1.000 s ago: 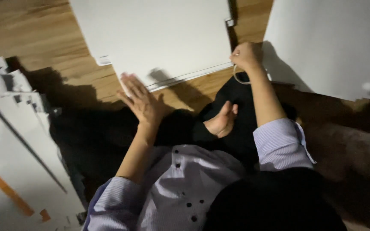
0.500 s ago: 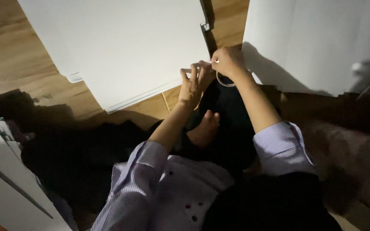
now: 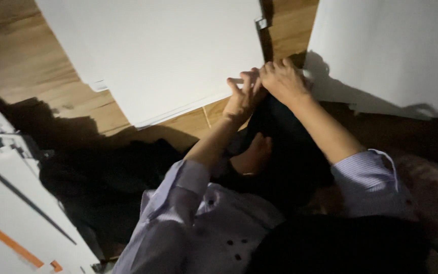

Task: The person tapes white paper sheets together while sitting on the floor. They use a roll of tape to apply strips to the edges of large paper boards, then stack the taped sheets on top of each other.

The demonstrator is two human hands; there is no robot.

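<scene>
Both hands meet at the near right corner of a large white panel (image 3: pixel 163 50) lying on the wooden floor (image 3: pixel 21 71). The left hand (image 3: pixel 243 99) has its fingers spread against the panel's edge. The right hand (image 3: pixel 282 81) is curled with fingertips pressed together; what it pinches cannot be told.

Only thing like packaging I can spot from here is the stack of flat white cardboard (image 3: pixel 11 223) at the lower left edge, lying on the floor. It's got a thin dark diagonal line across it, plus an orange stripe (image 3: pixel 13 245) with a little green end.
</scene>
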